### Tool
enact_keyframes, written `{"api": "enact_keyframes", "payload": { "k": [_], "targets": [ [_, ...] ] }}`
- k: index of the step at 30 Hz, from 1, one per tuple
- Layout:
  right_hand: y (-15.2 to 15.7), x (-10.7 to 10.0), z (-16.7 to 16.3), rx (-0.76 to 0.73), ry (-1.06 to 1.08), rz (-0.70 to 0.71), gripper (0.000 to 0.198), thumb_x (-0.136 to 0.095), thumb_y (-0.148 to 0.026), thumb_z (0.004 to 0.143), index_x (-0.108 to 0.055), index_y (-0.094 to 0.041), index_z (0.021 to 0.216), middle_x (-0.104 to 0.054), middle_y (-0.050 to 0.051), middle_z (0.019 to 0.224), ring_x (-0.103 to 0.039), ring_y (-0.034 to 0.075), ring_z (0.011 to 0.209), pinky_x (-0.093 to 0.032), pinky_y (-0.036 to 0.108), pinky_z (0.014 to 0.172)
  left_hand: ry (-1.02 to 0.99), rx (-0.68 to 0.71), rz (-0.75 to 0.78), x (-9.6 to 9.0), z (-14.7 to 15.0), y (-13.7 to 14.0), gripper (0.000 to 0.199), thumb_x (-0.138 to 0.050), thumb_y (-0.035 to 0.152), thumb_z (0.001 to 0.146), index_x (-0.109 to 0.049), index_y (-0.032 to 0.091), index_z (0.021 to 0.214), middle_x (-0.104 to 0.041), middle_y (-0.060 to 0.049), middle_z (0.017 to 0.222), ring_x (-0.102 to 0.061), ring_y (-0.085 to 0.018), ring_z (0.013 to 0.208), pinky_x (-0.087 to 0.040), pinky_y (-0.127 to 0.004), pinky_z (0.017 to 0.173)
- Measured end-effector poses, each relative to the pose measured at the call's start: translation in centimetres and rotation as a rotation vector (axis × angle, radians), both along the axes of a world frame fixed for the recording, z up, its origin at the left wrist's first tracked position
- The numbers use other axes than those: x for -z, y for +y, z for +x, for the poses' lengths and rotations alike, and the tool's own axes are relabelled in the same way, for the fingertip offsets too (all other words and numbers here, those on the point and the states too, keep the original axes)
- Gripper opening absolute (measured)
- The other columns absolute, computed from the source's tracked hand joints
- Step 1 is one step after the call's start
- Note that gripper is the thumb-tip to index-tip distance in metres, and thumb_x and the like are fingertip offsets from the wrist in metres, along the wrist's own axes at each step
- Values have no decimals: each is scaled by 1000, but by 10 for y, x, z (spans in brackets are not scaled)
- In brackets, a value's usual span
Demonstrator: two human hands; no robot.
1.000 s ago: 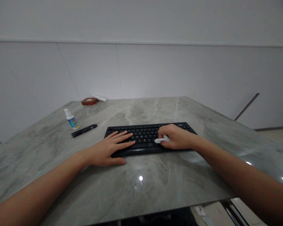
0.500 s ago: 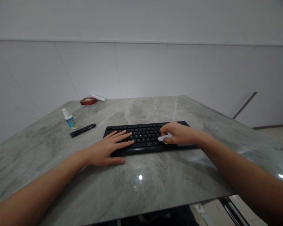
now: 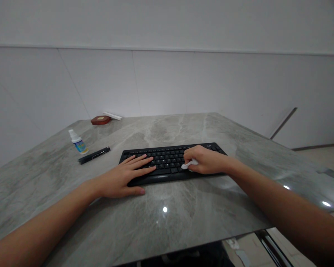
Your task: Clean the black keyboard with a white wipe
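Note:
A black keyboard [image 3: 167, 177] lies on the grey marbled table in front of me. Across its left end my left hand [image 3: 122, 177] rests flat, fingers spread over the keys and thumb on the tabletop by the front edge. My right hand [image 3: 202, 159] is closed round a crumpled white tissue [image 3: 189, 164], which pokes out below the curled fingers. That tissue sits against the keys right of the keyboard's middle. The keys beneath both hands are hidden.
To the left stands a white spray bottle [image 3: 78, 142] with a blue label, beside a black brush-like tool [image 3: 94, 155]. Farther back are a reddish-brown case [image 3: 100, 120] and a flat white object [image 3: 113, 116]. The table [image 3: 161, 237] ends near my body; a white wall rises behind it.
My right hand has moved slightly left along the keyboard with the tissue. The whole view has shifted a little. My left hand keeps its place on the keys.

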State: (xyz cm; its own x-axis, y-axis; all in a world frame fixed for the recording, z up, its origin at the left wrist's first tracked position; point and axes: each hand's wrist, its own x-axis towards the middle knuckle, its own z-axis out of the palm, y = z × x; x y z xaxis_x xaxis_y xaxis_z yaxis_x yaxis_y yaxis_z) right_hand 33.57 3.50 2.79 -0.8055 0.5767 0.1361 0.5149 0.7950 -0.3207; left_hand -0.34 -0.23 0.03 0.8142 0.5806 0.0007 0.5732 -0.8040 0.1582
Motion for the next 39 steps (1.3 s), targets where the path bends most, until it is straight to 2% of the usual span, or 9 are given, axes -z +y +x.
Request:
{"api": "enact_keyframes", "payload": {
  "k": [7, 13, 18, 23, 29, 39],
  "targets": [
    [-5, 17, -14, -79, 152, 87, 9, -60, -7, 78, -65, -14, 77, -62, 4, 76, -57, 14, 71, -42, 25, 68, -19, -7, -16, 0, 1, 1, 73, -57, 56, 94, -21, 41, 155, -14, -1, 165, -17, -36, 150, -14, -61, 120],
    [-9, 29, -24, -85, 237, 148, 9, -60, -10, 84, -66, -15, 85, -62, 4, 82, -57, 14, 73, -44, 25, 68, -18, -1, 0, 2, 0, 2, 73, -57, 55, 94, -21, 41, 155, -14, -2, 165, -17, -36, 150, -15, -60, 120],
    [-17, 34, -43, -215, 198, 193, 14, -55, -13, 92, -67, -14, 99, -61, 8, 93, -59, 17, 84, -50, 28, 77, 10, -12, 8, 3, 0, 2, 72, -55, 56, 95, -19, 42, 155, -12, -1, 166, -16, -35, 151, -15, -60, 120],
    [-20, 33, -53, -299, 115, 256, 16, -59, -10, 87, -68, -11, 100, -62, 9, 92, -58, 19, 85, -50, 29, 75, 20, -3, 27, 4, -1, 2, 72, -54, 56, 95, -17, 41, 156, -11, -2, 166, -14, -34, 151, -15, -60, 121],
    [-23, 15, -44, -243, -17, 174, 17, -62, -6, 79, -72, -12, 91, -62, 6, 82, -59, 17, 76, -45, 27, 68, 39, 1, 41, 4, -1, 3, 62, -46, 48, 101, -17, 42, 156, -12, 0, 166, -15, -31, 152, -16, -57, 121],
    [-20, -5, -18, -27, -201, 24, 13, -62, -7, 73, -71, -15, 78, -65, 4, 79, -59, 17, 76, -42, 26, 72, 42, -7, 60, 5, -1, 1, 62, -47, 46, 102, -17, 41, 156, -13, -1, 165, -17, -32, 151, -17, -58, 121]
  ]
}}
